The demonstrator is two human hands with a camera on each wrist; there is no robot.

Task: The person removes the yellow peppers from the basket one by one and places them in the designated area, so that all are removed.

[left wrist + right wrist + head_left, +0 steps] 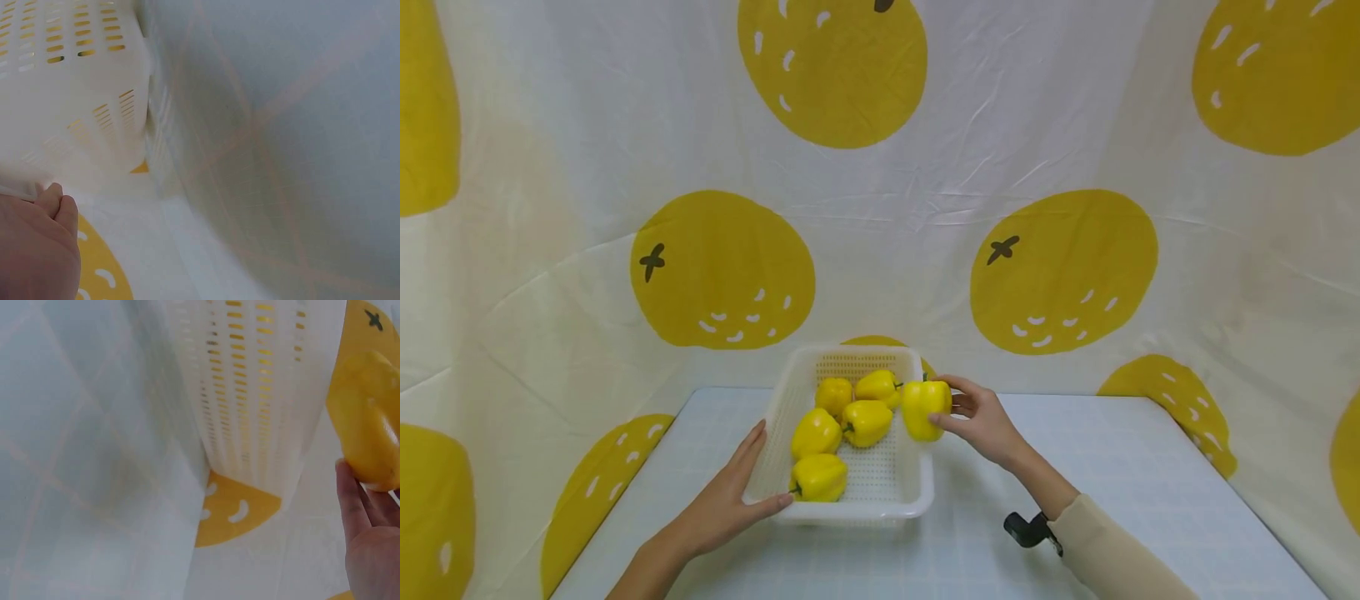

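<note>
In the head view, my right hand [981,421] holds a yellow bell pepper [925,410] above the right rim of a white plastic basket [922,492]. The thumb is on the pepper's near side and the fingers reach behind it; its short stem points up. In the right wrist view the fingers [353,494] support that glossy pepper [369,425] from below. Several more yellow peppers [867,422] lie inside the basket, mostly toward its left and far end. My left hand [730,496] rests at the basket's front left corner, fingers extended along the left side, thumb on the front rim.
The basket stands on a table [1045,467] with a pale checked cover. Behind it hangs a white curtain [895,267] printed with big yellow fruit. A black device [1028,529] is strapped at the right wrist, by the beige sleeve [1112,550].
</note>
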